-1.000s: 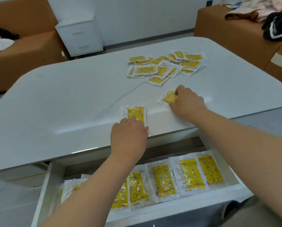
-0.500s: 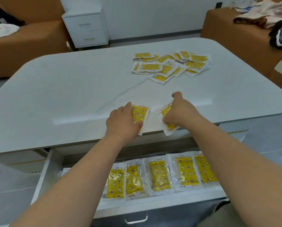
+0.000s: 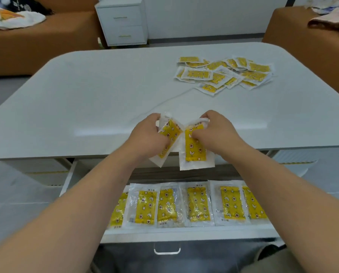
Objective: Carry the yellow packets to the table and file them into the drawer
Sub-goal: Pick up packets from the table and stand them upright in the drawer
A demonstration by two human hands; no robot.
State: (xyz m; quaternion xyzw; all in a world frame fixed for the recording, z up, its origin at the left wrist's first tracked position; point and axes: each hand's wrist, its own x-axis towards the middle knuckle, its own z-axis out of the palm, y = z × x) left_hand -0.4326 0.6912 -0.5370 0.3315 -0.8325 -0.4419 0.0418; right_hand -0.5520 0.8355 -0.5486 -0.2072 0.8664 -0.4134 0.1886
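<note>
White bench (image 3: 86, 105) fills the middle of the room, and both hands are raised over its near edge. On the left hand (image 3: 147, 134) the fingers (image 3: 155, 118) are curled tight round a yellow packet (image 3: 169, 134), which slants down out of the palm. The right hand (image 3: 218, 131) pinches the top of a second packet (image 3: 195, 152), which hangs almost upright below it. The two packets meet between the hands. Beneath them the open drawer (image 3: 184, 234) holds a row of packets (image 3: 196, 205), side by side and overlapping. Far back on the right lies a loose heap of packets (image 3: 223, 73), well apart from the hands.
</note>
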